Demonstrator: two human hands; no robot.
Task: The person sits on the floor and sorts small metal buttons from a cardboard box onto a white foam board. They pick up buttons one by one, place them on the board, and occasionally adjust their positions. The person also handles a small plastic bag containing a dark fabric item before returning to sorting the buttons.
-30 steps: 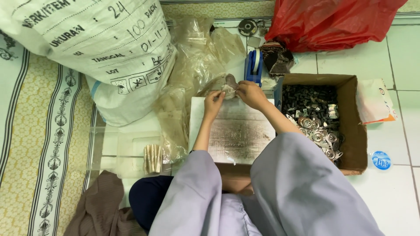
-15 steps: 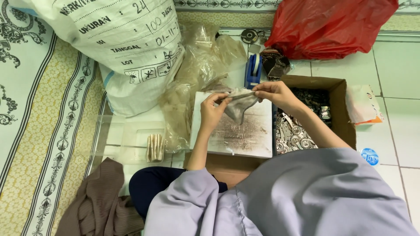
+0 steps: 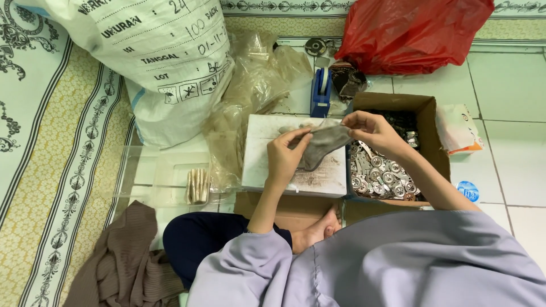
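A grey cloth (image 3: 323,145) is held stretched between both hands above a white block (image 3: 296,156) that is laid on a flattened piece of cardboard (image 3: 284,207) on the floor. The cloth's lower end is pinched by the fingers of the left hand (image 3: 286,156), which are pressed together around it; its upper end is gripped by the curled fingers of the right hand (image 3: 369,129).

Little open room is left around the hands. The block is hemmed in on the right by an open cardboard box (image 3: 424,122) filled with small round metal parts (image 3: 378,173), and on the left by crumpled clear plastic bags (image 3: 250,96). Beyond it a blue tape dispenser (image 3: 320,91) is set, with a red plastic bag (image 3: 409,31) behind. A large white printed sack (image 3: 153,57) is stood at the upper left. A clear tray (image 3: 145,176) holding a small bundle of pale sticks (image 3: 197,185) is placed near the left knee.

Compared with half a second ago, the cloth has been drawn out longer and flatter between the hands, and the right hand has been shifted slightly outward over the box edge.

The floor is covered with white tiles (image 3: 500,91) on the right and a patterned mat (image 3: 51,170) on the left, where a brown garment (image 3: 122,258) is heaped.
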